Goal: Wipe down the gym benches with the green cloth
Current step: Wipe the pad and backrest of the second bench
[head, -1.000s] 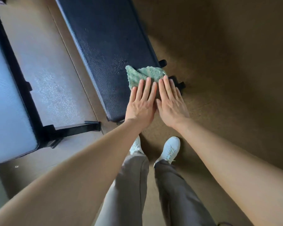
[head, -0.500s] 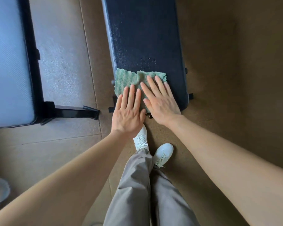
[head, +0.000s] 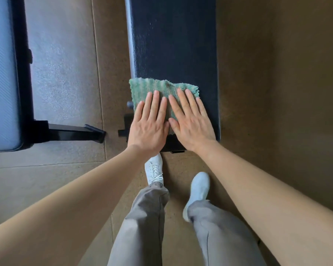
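Floor [head: 277, 73] is brown speckled matting, with a tile seam [head: 98, 73] running lengthwise and another crossing it nearer in. There's a pale, washed-out light patch [head: 62, 64] on the left section. Two white sneakers: left shoe [head: 154, 168] is laced, toe pointing forward, set ahead of the right shoe [head: 198, 191], which is slightly angled and blurred. Loose grey trousers [head: 142, 227], cuff gathered at the left ankle.
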